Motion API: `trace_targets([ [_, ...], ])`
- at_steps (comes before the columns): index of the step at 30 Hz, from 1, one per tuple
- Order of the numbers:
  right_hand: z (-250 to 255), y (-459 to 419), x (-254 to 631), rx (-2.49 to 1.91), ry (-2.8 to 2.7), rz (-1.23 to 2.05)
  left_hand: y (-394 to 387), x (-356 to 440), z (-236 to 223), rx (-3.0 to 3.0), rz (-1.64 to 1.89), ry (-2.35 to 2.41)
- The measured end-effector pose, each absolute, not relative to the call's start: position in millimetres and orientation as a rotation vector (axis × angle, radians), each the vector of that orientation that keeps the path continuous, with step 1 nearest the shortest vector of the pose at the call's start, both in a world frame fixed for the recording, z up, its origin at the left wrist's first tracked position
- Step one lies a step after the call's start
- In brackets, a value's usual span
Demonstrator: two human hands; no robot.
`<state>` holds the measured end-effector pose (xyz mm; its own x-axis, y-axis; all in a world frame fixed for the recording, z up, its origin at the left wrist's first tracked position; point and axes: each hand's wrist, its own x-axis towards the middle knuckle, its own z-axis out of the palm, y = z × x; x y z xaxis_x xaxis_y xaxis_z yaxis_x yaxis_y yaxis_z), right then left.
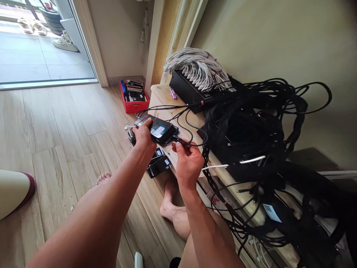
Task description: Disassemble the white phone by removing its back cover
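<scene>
A few glossy black phones (165,127), pale blue-edged sticker and reddish streaks up top, are stacked tilted in the left hand (143,133)'s grip by the bench (159,97) edge. Right hand (189,163)'s got fingers pinched on the black cables (181,141) at one end.

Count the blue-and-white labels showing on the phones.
3 clearly visible: one label on the phone in the left hand, a second label and third label on dark phones lying left of the right hand. More may be hidden.
</scene>
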<state>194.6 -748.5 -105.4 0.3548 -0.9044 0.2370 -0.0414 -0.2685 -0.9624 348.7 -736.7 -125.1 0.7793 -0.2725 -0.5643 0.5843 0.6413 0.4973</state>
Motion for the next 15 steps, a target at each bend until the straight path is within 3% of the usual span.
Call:
trace_targets([
  [10, -111.5, -742.8, 201.5, -1.465, 0.824, -1.036, -729.8, 340.0, -103.3, 0.780, -0.405, 0.447],
  [15, -114.2, -751.3, 196.8, -1.156, 0.725, -0.761, -722.3, 341.6, -93.4, 0.857, -0.420, 0.408],
])
